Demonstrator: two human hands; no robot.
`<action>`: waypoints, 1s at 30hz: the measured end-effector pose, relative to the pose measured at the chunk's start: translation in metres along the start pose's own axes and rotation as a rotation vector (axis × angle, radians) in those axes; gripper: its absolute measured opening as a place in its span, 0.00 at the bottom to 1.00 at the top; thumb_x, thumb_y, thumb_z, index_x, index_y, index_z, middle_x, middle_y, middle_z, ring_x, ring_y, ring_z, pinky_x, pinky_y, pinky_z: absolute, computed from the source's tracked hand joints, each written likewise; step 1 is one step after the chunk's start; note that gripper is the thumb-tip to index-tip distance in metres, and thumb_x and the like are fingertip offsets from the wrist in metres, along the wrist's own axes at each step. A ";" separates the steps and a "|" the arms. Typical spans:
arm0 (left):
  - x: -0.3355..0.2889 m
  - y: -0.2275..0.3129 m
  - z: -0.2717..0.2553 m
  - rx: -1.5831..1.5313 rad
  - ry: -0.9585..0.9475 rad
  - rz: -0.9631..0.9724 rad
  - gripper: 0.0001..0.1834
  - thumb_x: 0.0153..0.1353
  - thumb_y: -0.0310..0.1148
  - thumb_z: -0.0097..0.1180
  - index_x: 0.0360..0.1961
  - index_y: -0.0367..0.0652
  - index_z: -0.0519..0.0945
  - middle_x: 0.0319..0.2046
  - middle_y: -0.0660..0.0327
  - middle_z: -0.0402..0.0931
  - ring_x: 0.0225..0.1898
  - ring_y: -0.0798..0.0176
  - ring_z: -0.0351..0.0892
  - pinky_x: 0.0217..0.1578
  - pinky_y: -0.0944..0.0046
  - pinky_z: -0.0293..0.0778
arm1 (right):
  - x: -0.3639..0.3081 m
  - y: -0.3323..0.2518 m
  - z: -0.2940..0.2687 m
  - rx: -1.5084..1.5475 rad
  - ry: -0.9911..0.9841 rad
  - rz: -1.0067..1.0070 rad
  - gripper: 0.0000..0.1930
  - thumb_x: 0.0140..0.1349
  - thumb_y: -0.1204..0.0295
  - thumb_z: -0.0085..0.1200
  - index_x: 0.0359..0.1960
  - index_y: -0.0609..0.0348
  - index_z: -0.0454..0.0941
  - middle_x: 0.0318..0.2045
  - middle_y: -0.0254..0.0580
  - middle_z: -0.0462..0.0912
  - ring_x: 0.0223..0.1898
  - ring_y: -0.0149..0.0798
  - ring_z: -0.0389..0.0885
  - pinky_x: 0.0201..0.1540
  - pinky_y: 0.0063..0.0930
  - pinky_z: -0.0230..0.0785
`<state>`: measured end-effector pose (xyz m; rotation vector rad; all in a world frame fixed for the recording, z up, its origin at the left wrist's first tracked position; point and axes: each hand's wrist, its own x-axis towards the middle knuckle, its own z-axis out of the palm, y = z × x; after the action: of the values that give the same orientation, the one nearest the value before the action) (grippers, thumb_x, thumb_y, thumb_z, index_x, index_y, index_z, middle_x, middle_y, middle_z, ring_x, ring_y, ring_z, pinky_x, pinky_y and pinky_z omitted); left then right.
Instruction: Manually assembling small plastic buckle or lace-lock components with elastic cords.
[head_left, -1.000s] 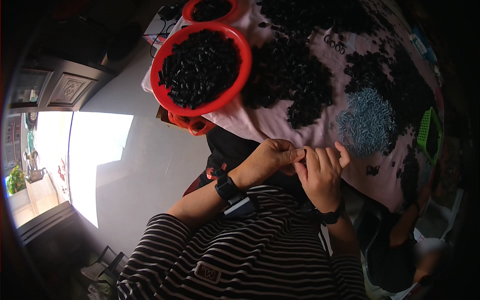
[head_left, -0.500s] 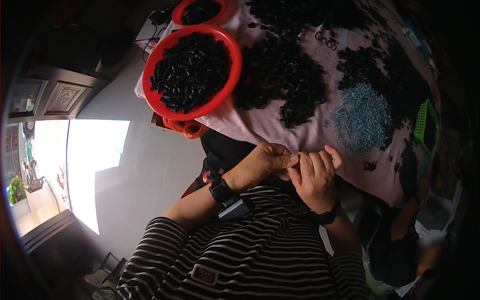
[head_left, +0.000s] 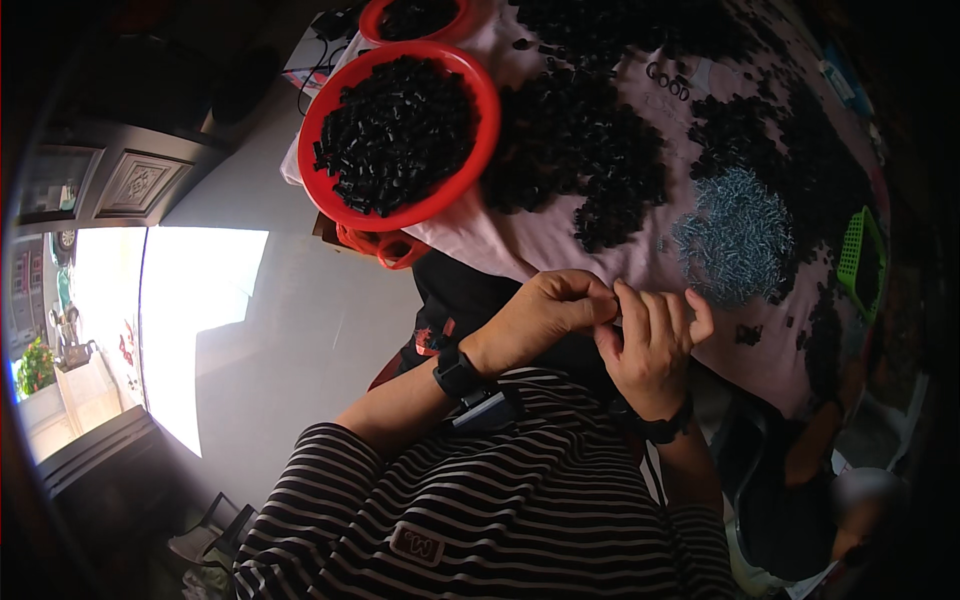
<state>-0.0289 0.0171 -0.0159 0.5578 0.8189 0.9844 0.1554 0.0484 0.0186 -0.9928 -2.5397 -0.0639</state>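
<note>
My left hand (head_left: 562,304) has its thumb and forefinger pinched together in front of my body, by the table's near edge. Facing it, my right hand (head_left: 652,352) is closed with curled fingers, and the fingertips of both hands meet. A tiny dark thing seems to sit between them, too small and covered to name. Beyond my hands lies a heap of small black parts (head_left: 610,205) on the pink cloth (head_left: 520,240). To its right is a round pile of silvery-blue screws (head_left: 735,238). A large red basin (head_left: 487,130) full of black pieces stands at the left.
Behind the large basin is a second red basin (head_left: 464,25). More black parts spread over the far and right side of the table. A green plastic basket (head_left: 862,262) stands at the right edge. Another person's arm (head_left: 812,450) shows at the lower right. A red bag (head_left: 400,252) hangs below the basin.
The view has shifted a little, so the table and basins appear further right and higher. My fingertips still meet, with the right forefinger raised and straighter and its thumb further from it.
</note>
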 end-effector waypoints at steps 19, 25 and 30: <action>0.000 -0.003 -0.005 0.018 -0.032 -0.120 0.21 0.73 0.45 0.60 0.46 0.33 0.84 0.39 0.60 0.84 0.43 0.69 0.83 0.50 0.66 0.81 | -0.001 0.004 -0.002 0.088 -0.196 0.034 0.20 0.56 0.69 0.68 0.48 0.60 0.77 0.33 0.37 0.77 0.39 0.39 0.77 0.66 0.51 0.55; -0.001 -0.001 -0.008 0.141 -0.021 -0.110 0.21 0.72 0.44 0.61 0.43 0.32 0.84 0.35 0.61 0.84 0.38 0.69 0.83 0.42 0.68 0.81 | -0.003 0.003 0.001 0.175 -0.208 0.010 0.18 0.56 0.70 0.68 0.46 0.62 0.77 0.32 0.38 0.75 0.38 0.41 0.76 0.65 0.51 0.58; 0.000 -0.001 -0.004 0.143 -0.040 -0.137 0.20 0.73 0.44 0.60 0.42 0.32 0.84 0.34 0.61 0.84 0.37 0.70 0.83 0.42 0.69 0.80 | -0.006 -0.001 -0.001 0.155 -0.161 0.004 0.16 0.58 0.69 0.68 0.44 0.61 0.79 0.30 0.38 0.74 0.36 0.41 0.76 0.62 0.50 0.60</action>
<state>-0.0314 0.0164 -0.0187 0.6336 0.8851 0.7907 0.1591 0.0435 0.0168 -0.9776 -2.6393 0.2190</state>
